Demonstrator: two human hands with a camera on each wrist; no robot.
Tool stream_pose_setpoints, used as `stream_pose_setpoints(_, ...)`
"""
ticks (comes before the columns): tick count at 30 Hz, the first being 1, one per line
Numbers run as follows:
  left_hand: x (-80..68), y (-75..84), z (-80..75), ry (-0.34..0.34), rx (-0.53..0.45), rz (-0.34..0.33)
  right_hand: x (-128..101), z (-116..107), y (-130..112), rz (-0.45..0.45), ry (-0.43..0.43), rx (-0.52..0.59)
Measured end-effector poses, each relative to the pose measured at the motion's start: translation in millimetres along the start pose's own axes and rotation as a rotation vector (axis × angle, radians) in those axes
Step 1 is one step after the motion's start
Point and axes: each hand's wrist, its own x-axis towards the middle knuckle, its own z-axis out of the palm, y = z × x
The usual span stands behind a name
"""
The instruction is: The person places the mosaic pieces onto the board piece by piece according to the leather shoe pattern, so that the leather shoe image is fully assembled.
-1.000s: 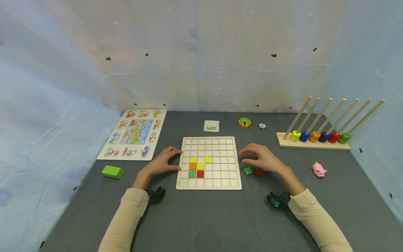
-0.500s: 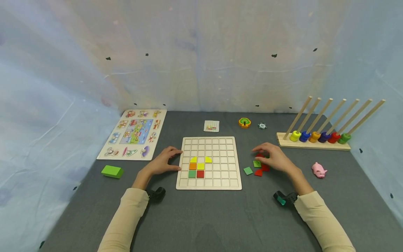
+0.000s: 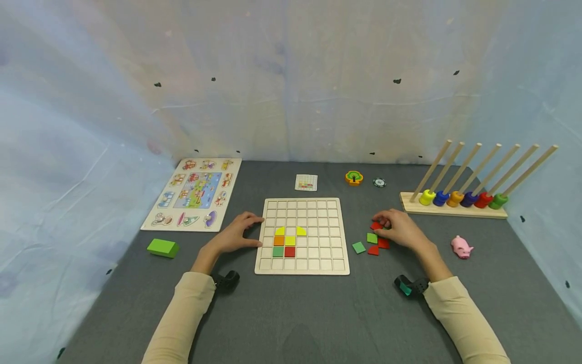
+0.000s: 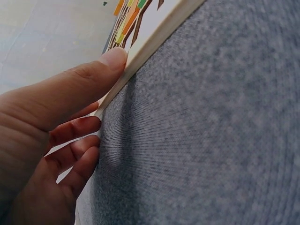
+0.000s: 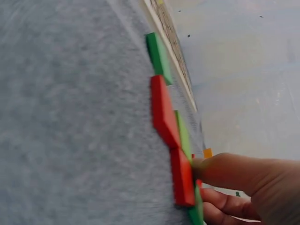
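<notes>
A pale wooden grid board (image 3: 318, 253) lies mid-table, bearing several tiles, among them an orange tile (image 3: 279, 240), a yellow tile (image 3: 290, 241) and a red tile (image 3: 289, 252). My left hand (image 3: 236, 233) touches the board's left edge, thumb and fingers spread apart; in the left wrist view the thumb (image 4: 112, 58) rests on the rim. Right of the board, my right hand (image 3: 402, 230) is low over a tile cluster, thumb and finger at either side of a red tile (image 3: 375, 225); I cannot tell whether they pinch it. Nearby lie a light green tile (image 3: 372, 238) and other red tiles.
At back left lies a picture puzzle board (image 3: 229, 189), with a green block (image 3: 162, 248) before it. Behind the grid board are a pattern card (image 3: 306, 182), a tree piece (image 3: 353, 178) and a chip (image 3: 379, 182). A peg stand (image 3: 454, 208) and pink pig (image 3: 461, 247) stand right.
My right hand has moved right, away from the board's edge, and its fingers have come down around the red tile at the back of the cluster. The left hand has stayed put.
</notes>
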Motion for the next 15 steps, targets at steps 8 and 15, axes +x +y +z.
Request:
stream_pose_setpoints(8,-0.6,-0.2,-0.3,0.003,-0.021,0.006,4,1,-16,-0.058,0.028,0.023)
stream_pose_setpoints(15,0.3,-0.2,0.1,-0.001,-0.011,0.000,13,15,-57,-0.207,0.024,0.090)
